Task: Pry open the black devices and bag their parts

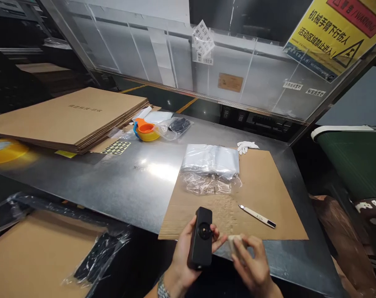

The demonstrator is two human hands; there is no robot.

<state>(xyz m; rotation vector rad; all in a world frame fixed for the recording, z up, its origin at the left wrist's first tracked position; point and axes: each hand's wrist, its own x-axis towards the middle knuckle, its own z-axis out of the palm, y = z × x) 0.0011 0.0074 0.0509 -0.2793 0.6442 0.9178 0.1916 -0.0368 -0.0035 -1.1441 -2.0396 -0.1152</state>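
Note:
My left hand (pixel 181 250) is wrapped round a black oblong device (pixel 200 248) with a round dark recess on its upper face, held just off the table's front edge. Between the fingers of my right hand (pixel 252 263) is a small beige pad (pixel 234 244), slightly blurred and partly hidden; I cannot tell if it is cloth or sponge. The pad is close beside my left fingertips, to the right of the device. Beyond both hands, a white pen-shaped tool (pixel 257 216) with a pointed metal tip lies on a cardboard sheet (pixel 268 182). A stack of clear plastic bags (pixel 211 161) rests further back.
A white glove (pixel 247 146) lies at the cardboard's far edge. Orange and yellow tape rolls (pixel 147 131) and a bagged black item (pixel 179 125) sit at the back. Flat cardboard (pixel 82 111) is stacked at left. A lined box (pixel 45 252) stands below left; a green conveyor (pixel 355 161) is at right.

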